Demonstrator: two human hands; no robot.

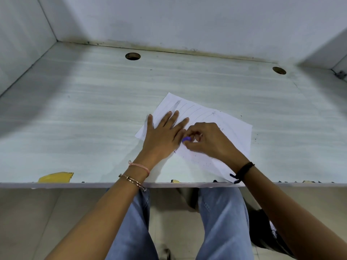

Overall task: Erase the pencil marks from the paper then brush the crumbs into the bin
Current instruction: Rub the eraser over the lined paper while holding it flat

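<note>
A white sheet of paper (pixel 232 128) lies tilted on the pale desk, with faint curved pencil lines near its far corner and dark eraser crumbs (pixel 207 163) scattered on its near part. My left hand (pixel 163 135) lies flat on the paper's left side, fingers straight and spread. My right hand (pixel 206 140) pinches a small purple eraser (pixel 186 139) against the paper, right beside my left fingers. No bin is in view.
The desk (pixel 93 119) is boxed in by white walls at the back and both sides. Two round cable holes (pixel 133 56) (pixel 279 70) sit near the back edge. A yellow tape patch (pixel 56 177) marks the front edge. My legs show below the desk.
</note>
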